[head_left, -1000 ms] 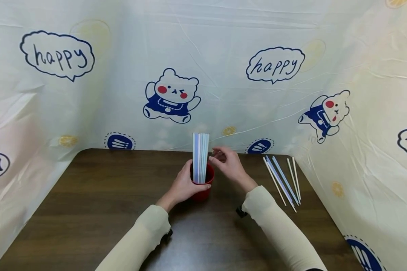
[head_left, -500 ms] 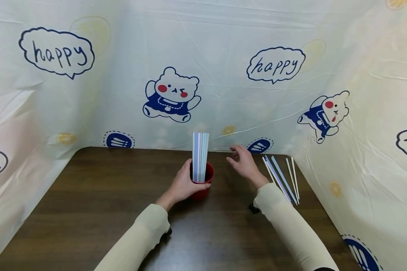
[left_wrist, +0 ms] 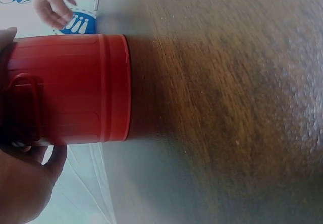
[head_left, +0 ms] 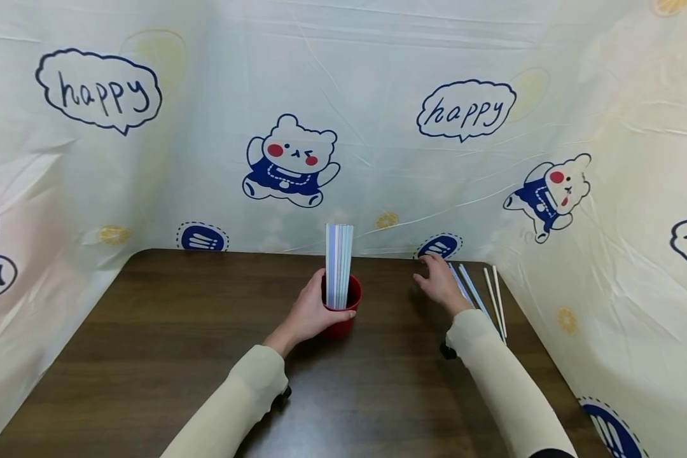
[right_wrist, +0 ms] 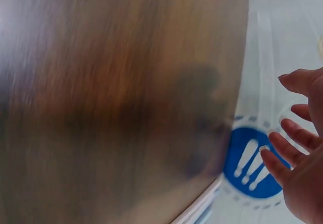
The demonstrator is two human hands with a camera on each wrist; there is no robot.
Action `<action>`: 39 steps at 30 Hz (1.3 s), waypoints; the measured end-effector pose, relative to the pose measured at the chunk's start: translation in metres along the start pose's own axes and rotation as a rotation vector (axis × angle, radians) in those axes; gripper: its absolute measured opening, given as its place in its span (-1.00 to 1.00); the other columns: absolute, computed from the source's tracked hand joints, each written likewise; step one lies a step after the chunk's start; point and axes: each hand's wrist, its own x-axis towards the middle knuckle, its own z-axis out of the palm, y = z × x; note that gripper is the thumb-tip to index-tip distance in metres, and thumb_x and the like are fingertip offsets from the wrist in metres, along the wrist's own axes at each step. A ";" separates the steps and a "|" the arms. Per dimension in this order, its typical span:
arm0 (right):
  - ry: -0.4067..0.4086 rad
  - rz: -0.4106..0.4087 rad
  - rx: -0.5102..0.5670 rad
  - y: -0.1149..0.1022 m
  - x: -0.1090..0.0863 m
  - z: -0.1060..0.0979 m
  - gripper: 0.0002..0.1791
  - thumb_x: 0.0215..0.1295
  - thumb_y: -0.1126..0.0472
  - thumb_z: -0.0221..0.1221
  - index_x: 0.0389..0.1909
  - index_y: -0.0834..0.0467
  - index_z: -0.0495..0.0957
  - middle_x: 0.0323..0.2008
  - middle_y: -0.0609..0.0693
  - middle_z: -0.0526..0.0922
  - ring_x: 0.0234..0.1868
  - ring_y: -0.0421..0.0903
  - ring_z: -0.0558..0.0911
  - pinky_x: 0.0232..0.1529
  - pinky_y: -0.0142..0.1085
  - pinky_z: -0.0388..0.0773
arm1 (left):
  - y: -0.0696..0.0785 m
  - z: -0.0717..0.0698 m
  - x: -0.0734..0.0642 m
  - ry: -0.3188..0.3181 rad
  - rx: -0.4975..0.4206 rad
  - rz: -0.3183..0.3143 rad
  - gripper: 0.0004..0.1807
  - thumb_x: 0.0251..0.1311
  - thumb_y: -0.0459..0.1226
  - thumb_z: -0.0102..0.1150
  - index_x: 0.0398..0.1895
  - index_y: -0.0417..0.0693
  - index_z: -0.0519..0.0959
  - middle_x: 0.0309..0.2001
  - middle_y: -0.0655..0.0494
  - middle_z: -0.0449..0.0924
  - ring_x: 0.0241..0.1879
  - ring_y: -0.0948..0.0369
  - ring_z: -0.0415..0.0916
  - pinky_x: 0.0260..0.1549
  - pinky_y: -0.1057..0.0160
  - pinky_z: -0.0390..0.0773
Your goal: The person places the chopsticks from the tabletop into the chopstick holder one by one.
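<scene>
My left hand (head_left: 305, 316) grips a red cup (head_left: 340, 328) near its rim, thumb across the front and fingers round the far side. The cup stands on the table; its ribbed side and a handle-like loop show in the left wrist view. A bundle of pale blue, lilac and white straws (head_left: 339, 264) stands upright in it. My right hand (head_left: 439, 284) hovers over the table at the right with nothing in it, fingers spread and relaxed in the right wrist view. Just beside it lie blue straws (head_left: 474, 287), partly hidden by the hand and sleeve.
Two white straws (head_left: 495, 299) lie farther right, near the table's right edge. The dark wooden table (head_left: 166, 356) reaches back to a pale printed curtain (head_left: 378, 159), which hangs behind it and along both sides.
My right hand has moved from beside the cup rightward to the loose straws, covering part of them. The left hand and the cup have stayed in place.
</scene>
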 end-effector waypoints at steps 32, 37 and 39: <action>0.032 0.251 0.053 0.070 -0.013 0.007 -0.39 0.29 0.26 0.30 0.25 0.51 0.39 0.02 0.47 0.58 0.08 0.39 0.54 0.13 0.19 0.49 | 0.001 0.002 -0.001 -0.013 -0.001 -0.017 0.11 -0.10 -0.02 0.65 0.50 0.23 0.14 0.36 0.15 0.36 0.32 0.07 0.39 0.26 -0.22 0.45; 0.024 0.300 0.009 0.061 -0.010 0.008 -0.57 0.27 0.25 0.35 0.03 0.48 0.56 -0.11 0.39 0.67 0.00 0.37 0.59 0.08 0.17 0.52 | 0.001 0.002 0.000 -0.002 0.007 -0.018 0.11 -0.09 -0.02 0.65 0.50 0.23 0.13 0.36 0.13 0.35 0.31 0.07 0.40 0.26 -0.21 0.46; 0.013 0.304 -0.010 0.056 -0.009 0.008 -0.65 0.25 0.25 0.35 -0.10 0.47 0.62 -0.16 0.37 0.69 -0.03 0.37 0.61 0.06 0.15 0.54 | 0.001 0.001 0.000 0.003 0.009 -0.016 0.11 -0.09 -0.02 0.64 0.50 0.22 0.13 0.36 0.13 0.35 0.30 0.07 0.41 0.27 -0.20 0.46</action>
